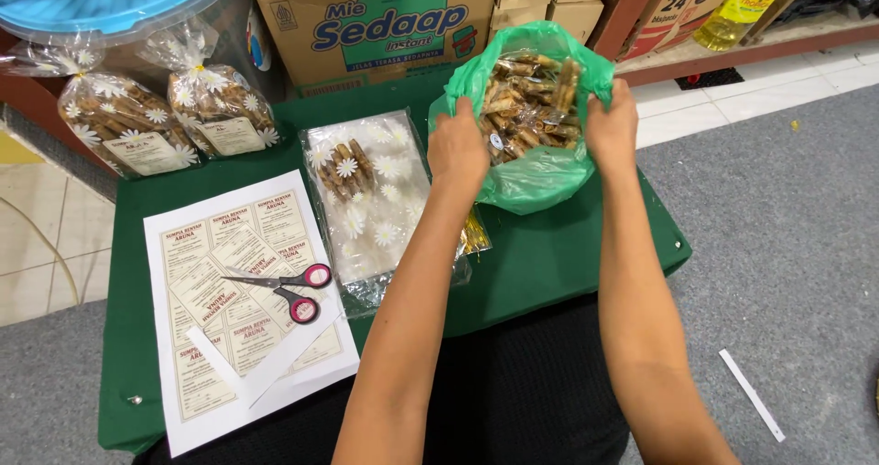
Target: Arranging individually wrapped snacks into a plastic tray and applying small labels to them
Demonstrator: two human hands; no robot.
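Both hands, left hand [456, 150] and right hand [611, 128], have their grip clamped on the rim of the green bag [531, 177] of brittle pastry sticks [529, 103] above the green surface [549, 254]; film soft, likely slippery, best held at rim.

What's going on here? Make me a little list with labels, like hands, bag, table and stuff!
left hand: left hand holds the left rim of the green plastic bag
right hand: right hand holds the bag's right rim
bag: held open, full of brown rolled snacks
table: green table
middle: clear daisy-print bag lying flat, a few snacks inside
left side: sheet of labels with red-handled scissors on top
back left: two filled, tied daisy bags
behind: cardboard boxes
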